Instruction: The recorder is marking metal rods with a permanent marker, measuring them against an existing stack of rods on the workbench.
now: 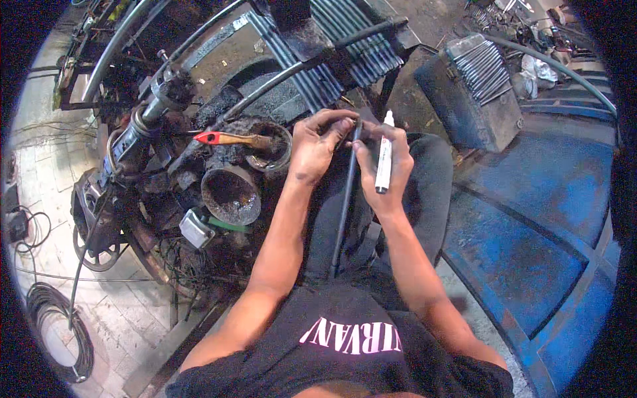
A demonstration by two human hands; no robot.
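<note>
In front of my lap, a slim dark rod slants up from near my shirt toward both hands. My left hand is closed at the rod's upper end, thumb and fingertips pinched together; what lies between them is too small to make out. Held in my right hand is a white marker pen, its dark end pointing down and its white tip up. The right thumb and fingertips also touch the rod near its top. Left of my left hand, a paintbrush with a red and yellow handle lies across a grimy can.
A second dirty can and a small metal box stand at left beside greasy machinery. Rows of dark rods rest on a frame ahead. More rods top a box at right, near blue sheet metal. Coiled cable lies lower left.
</note>
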